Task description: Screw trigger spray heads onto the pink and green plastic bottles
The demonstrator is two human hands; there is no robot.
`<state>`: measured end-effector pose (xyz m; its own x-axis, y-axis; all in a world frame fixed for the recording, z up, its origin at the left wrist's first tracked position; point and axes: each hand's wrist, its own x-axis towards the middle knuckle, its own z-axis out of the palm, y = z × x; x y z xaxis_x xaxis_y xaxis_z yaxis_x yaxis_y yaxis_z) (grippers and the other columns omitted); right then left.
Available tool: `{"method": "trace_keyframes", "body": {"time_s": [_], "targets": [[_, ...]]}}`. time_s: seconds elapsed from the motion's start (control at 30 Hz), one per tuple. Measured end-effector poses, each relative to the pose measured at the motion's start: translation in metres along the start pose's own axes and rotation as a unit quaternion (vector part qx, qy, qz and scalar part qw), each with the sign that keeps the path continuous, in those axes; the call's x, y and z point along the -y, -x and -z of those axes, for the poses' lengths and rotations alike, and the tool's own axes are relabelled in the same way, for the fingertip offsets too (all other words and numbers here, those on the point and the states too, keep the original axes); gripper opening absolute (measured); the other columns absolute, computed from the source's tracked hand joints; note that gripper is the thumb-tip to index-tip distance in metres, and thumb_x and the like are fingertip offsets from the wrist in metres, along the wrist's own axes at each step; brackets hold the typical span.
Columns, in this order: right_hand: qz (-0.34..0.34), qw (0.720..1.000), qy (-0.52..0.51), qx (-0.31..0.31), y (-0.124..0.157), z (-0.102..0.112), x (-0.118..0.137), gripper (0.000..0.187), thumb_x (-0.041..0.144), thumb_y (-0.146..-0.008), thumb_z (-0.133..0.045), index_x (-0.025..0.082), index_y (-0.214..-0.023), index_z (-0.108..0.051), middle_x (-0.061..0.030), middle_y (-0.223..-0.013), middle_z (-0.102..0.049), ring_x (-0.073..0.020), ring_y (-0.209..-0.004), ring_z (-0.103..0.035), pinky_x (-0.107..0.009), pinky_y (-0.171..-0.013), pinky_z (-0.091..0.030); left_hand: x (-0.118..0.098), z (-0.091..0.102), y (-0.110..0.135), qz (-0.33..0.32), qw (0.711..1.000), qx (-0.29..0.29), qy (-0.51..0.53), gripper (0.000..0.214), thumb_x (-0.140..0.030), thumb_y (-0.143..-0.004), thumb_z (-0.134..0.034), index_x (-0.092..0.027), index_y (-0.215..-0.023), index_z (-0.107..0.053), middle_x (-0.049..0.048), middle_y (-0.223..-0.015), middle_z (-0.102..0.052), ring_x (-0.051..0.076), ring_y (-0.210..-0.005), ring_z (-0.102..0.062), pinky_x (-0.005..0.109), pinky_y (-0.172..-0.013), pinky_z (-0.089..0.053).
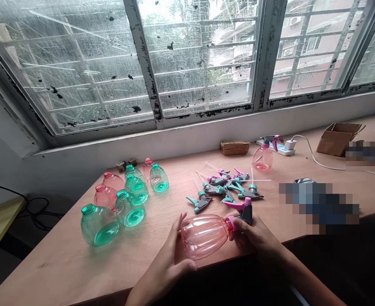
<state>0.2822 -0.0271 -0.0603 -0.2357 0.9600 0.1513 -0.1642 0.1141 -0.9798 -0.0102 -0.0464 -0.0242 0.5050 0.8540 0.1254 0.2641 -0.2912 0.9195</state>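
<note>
A clear pink spray bottle (pixel 204 238) lies on its side in the air at the table's front edge, its pink-and-grey trigger head (pixel 246 211) pointing right. My left hand (pixel 166 259) cups the bottle's base, thumb below and fingers at the far side. Around the pink collar, the fingers of my right hand (pixel 254 233) are closed, partly hiding the join. Just beyond the bottle is a pile of loose trigger spray heads (pixel 219 189), some with green parts and some pink, with thin white tubes. Several open-necked green bottles (pixel 100 225) and a few pink bottles (pixel 105 196) stand to the left.
Another pink bottle with a spray head (pixel 263 157) stands at the back right, near a power strip (pixel 278 147) with a white cable. Cardboard boxes (pixel 335 139) and a small brown packet (pixel 235 148) lie along the back. A blurred-out object (pixel 317 204) is at right.
</note>
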Motion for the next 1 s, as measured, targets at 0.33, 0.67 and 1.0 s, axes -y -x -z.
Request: {"method": "trace_keyframes", "body": {"time_s": [0.33,0.67,1.0], "targets": [[0.000,1.000,-0.004,-0.009,-0.002,0.000,0.000,0.044,0.054,-0.090,-0.065,0.012,-0.102,-0.072,-0.0052,-0.065,-0.071,-0.0131,-0.048,-0.057,-0.023,-0.046,-0.038,-0.006,-0.008,-0.003,0.003,0.999,-0.035,-0.026,0.090,-0.039,-0.089,-0.073,-0.034,-0.158,-0.015,0.0057,-0.164,-0.026,0.031,-0.150,-0.026,0.050,-0.126,-0.012],[-0.014,0.999,-0.036,-0.024,0.004,-0.001,0.000,0.058,0.054,-0.079,-0.076,0.013,-0.119,-0.069,-0.0033,-0.066,-0.069,-0.0140,-0.053,-0.054,-0.025,-0.049,-0.039,-0.003,0.000,0.001,0.009,1.000,-0.019,0.009,0.078,-0.058,-0.095,-0.056,-0.026,-0.158,-0.023,0.0069,-0.163,-0.029,0.034,-0.152,-0.016,0.051,-0.125,-0.012],[-0.017,1.000,-0.007,-0.017,0.002,-0.001,0.002,0.049,0.063,-0.082,-0.069,0.014,-0.082,-0.075,-0.0012,-0.050,-0.059,-0.0127,-0.043,-0.049,-0.024,-0.043,-0.033,-0.011,-0.012,0.003,-0.035,0.998,-0.049,-0.011,0.077,-0.033,-0.093,-0.069,-0.036,-0.154,-0.024,0.0077,-0.162,-0.028,0.031,-0.136,-0.046,0.045,-0.116,-0.039]]}}
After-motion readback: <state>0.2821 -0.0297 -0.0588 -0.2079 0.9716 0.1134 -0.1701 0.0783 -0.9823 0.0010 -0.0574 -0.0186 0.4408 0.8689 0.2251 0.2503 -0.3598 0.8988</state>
